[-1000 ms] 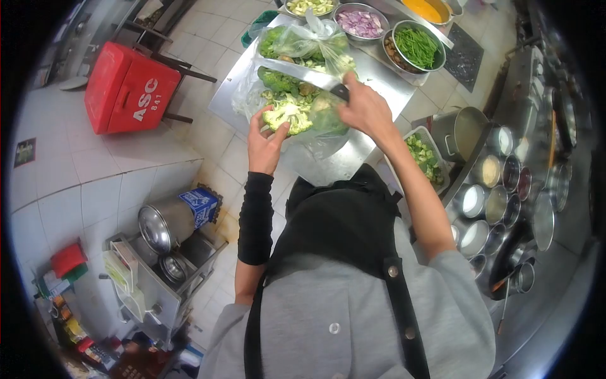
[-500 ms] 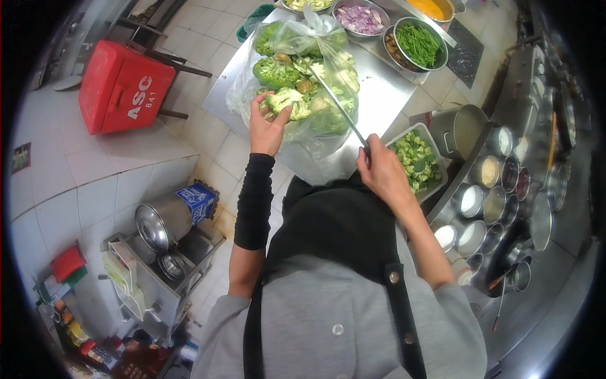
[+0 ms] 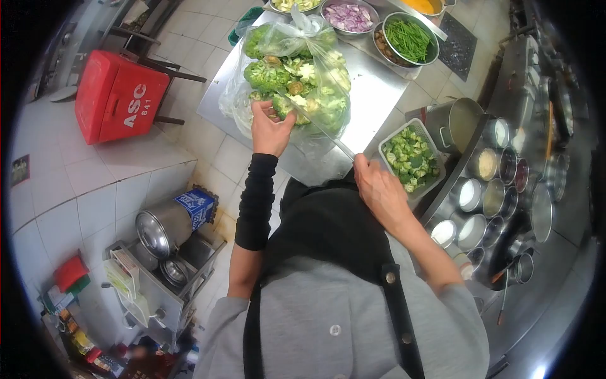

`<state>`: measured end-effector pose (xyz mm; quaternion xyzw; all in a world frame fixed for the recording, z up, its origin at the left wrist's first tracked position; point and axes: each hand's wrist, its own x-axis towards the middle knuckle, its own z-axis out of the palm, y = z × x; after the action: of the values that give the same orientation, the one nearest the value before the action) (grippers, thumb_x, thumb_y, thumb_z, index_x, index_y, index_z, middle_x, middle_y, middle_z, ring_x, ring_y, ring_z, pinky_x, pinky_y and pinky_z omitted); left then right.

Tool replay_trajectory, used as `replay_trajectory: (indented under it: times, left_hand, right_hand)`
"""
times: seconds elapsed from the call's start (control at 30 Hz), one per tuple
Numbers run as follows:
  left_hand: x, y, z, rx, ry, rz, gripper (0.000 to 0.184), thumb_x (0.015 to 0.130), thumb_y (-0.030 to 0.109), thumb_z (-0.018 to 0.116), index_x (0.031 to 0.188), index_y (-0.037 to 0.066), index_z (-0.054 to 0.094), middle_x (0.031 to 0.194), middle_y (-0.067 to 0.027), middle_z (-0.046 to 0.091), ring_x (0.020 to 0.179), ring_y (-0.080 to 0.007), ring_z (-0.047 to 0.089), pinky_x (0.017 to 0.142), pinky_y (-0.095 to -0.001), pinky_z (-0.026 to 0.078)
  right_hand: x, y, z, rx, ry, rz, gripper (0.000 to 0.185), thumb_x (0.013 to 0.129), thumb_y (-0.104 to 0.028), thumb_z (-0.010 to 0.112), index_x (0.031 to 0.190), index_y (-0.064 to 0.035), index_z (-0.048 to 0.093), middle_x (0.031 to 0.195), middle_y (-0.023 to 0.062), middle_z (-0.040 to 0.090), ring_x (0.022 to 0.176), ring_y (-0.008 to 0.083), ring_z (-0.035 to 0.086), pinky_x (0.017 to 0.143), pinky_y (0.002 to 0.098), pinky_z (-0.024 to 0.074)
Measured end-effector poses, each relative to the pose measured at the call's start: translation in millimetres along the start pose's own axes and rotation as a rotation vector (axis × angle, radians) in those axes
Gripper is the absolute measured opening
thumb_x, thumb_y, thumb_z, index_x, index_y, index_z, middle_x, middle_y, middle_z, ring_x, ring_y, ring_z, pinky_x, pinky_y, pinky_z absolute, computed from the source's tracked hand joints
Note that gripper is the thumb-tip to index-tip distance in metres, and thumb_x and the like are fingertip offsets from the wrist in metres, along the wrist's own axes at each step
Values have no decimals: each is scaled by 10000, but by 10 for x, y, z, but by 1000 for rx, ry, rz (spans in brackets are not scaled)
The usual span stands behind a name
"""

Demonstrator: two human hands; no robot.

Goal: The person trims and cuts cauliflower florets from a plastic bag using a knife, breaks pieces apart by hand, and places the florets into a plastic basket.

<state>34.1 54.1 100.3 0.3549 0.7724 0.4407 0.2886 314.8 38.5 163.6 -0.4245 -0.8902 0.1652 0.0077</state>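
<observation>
My left hand (image 3: 273, 128) holds a piece of broccoli (image 3: 283, 108) between thumb and fingers, at the near edge of an open clear plastic bag (image 3: 232, 104). My right hand (image 3: 379, 187) is wrapped round the handle of a long knife (image 3: 329, 136). The blade slants up and left, its tip end at the held broccoli. More broccoli heads (image 3: 266, 76) lie in and on the bag, which rests on a metal table (image 3: 379, 95). Near my right forearm stands a white basket (image 3: 437, 177) of cut broccoli.
Bowls of chopped purple onion (image 3: 348, 17) and green beans (image 3: 408, 40) stand at the table's far end. A large pot (image 3: 464, 126) is beyond the basket. Seasoning containers (image 3: 470, 194) line the counter at right. A red box (image 3: 120, 98) is at left.
My right hand has drawn back toward my body with the knife, whose blade now slants to the broccoli piece. The held piece is turned, showing less of its cut side.
</observation>
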Motion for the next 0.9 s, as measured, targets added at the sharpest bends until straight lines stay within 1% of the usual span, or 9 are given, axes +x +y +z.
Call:
replay_trajectory:
  times: [0.13, 0.23, 0.33, 0.53, 0.6, 0.63, 0.67, 0.77, 0.9]
  left_hand:
    - [21, -259, 23, -138, -28, -38, 648, 879, 253, 879, 1280, -31, 457, 1159, -219, 671, 985, -269, 713, 856, -399, 600]
    - [-58, -228, 2, -305, -62, -79, 556, 936, 113, 852, 1262, -27, 424, 1198, -211, 581, 1059, -284, 714, 845, -376, 649]
    - [-65, -311, -117, -122, 5, 78, 551, 939, 118, 850, 1258, -23, 424, 1205, -220, 593, 1053, -276, 717, 842, -372, 645]
    - [-41, -183, -415, -89, 112, 40, 594, 902, 213, 883, 1247, -18, 458, 1196, -210, 675, 1102, -292, 732, 860, -402, 609]
    - [-184, 90, -441, -12, 101, 51, 557, 914, 147, 862, 1251, -14, 448, 1205, -193, 681, 1084, -268, 733, 866, -375, 602]
    - [-204, 46, -454, -115, 67, 42, 543, 922, 129, 851, 1254, -11, 445, 1214, -195, 680, 1083, -264, 728, 875, -371, 598]
    - [-184, -8, -484, -219, 33, 35, 530, 931, 111, 841, 1258, -7, 441, 1223, -197, 678, 1083, -259, 723, 884, -367, 593]
    - [-60, -20, -639, -441, 43, 21, 494, 960, 25, 791, 1297, 3, 430, 1285, -205, 646, 1140, -244, 680, 960, -354, 570]
    - [-200, -6, -877, -819, -51, -26, 529, 983, -20, 722, 1422, 21, 430, 1409, -197, 597, 1265, -285, 641, 1058, -415, 546]
  right_hand:
    - [139, -17, 82, 45, 24, -36, 120, 983, -23, 588, 1040, -19, 483, 815, 192, 657, 694, 345, 759, 575, 441, 612]
    - [391, -118, 171, -44, 25, -36, 123, 988, -22, 588, 1066, -10, 494, 819, 187, 664, 695, 330, 763, 563, 429, 612]
    - [678, -215, 264, -17, 132, -115, 131, 991, -26, 592, 1082, -4, 500, 832, 193, 673, 686, 324, 762, 541, 424, 606]
    - [619, -440, -90, 84, -25, -93, 238, 977, -6, 607, 1163, -3, 460, 936, 220, 678, 721, 393, 749, 602, 457, 613]
    - [743, -421, -25, 220, 174, -243, 249, 975, 7, 595, 1189, 7, 469, 969, 246, 685, 763, 424, 746, 634, 487, 611]
    - [792, -377, 57, 289, 264, -304, 256, 974, 13, 589, 1202, 12, 473, 985, 259, 688, 784, 439, 744, 650, 501, 610]
    - [1110, -296, 328, 201, 168, -276, 279, 982, -8, 581, 1244, 2, 488, 954, 253, 707, 795, 443, 738, 650, 514, 600]
    - [1355, -131, 290, 153, 199, -234, 141, 974, -7, 561, 1097, 4, 493, 810, 173, 691, 813, 398, 765, 629, 470, 618]
    - [1478, -110, 13, 7, 288, -223, 151, 978, -19, 567, 1104, 1, 487, 739, 169, 659, 699, 393, 753, 578, 498, 600]
